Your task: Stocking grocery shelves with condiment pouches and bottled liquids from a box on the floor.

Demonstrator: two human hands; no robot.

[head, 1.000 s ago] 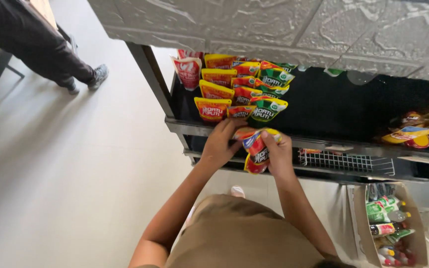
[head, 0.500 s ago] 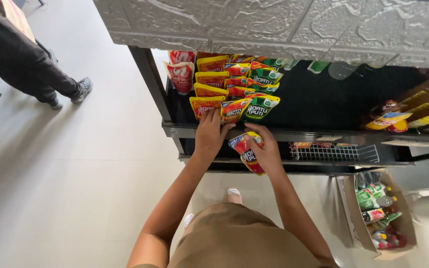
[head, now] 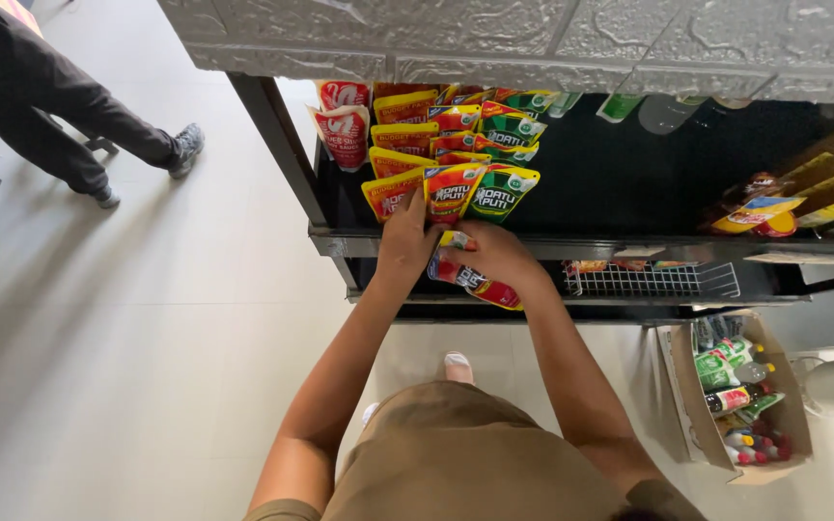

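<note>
Left hand now up at front pouch

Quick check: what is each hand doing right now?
Left hand: fingers on a red-and-yellow pouch standing on the shelf.
Right hand: closed on a red pouch.

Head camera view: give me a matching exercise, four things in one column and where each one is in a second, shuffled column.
Things:
1. left hand
2. right hand
3. cardboard box of bottles
4. wire basket

Places:
A. on the floor at lower right
B. on the lower shelf, right of the hands
C. holding a stack of red pouches at the shelf edge
D. touching the front pouches standing on the shelf

Pairs: 1-D, 2-C, 3-A, 4-B
</note>
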